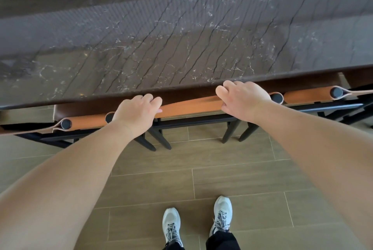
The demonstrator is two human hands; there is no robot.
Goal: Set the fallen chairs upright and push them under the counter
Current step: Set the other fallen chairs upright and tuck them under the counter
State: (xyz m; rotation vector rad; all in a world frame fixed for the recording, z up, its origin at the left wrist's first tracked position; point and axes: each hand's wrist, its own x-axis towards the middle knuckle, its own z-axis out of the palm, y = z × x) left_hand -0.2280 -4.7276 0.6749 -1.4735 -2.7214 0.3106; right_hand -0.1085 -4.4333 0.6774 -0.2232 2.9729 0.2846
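Hands first: I have the left hand point(134, 113) curled over the top rail of the middle chair point(189, 106) near its left post, and the right hand point(241, 99) wrapped over the same tan leather backrest near its right post. Both grip the rail, fingers hooked over the far side and thumbs towards me. Holding it at both ends like that makes sense to me, since an even push from each side should send the chair straight in rather than letting it twist against its neighbours.

That chair stands upright with its backrest just beside the front edge of the dark marble counter point(181, 38), and its seat already sits under the slab. Its black rear legs rest on the wood-look floor point(232, 185) in front of my grey shoes point(171, 223). I judge this chair nearly home, with perhaps only a final nudge left.

A chair to the left point(84, 121) and a chair to the right point(308, 96) also stand upright with their backrests along the counter edge, so the row looks close to finished.

Much is out of sight. The counter covers every seat and all front legs, so I cannot check how deep any chair goes. The outer chairs are cut off at the frame edges. My fingertips vanish behind the rail, and the wide lens bends the counter line, so the gap between backrest and slab is probably smaller than it looks.
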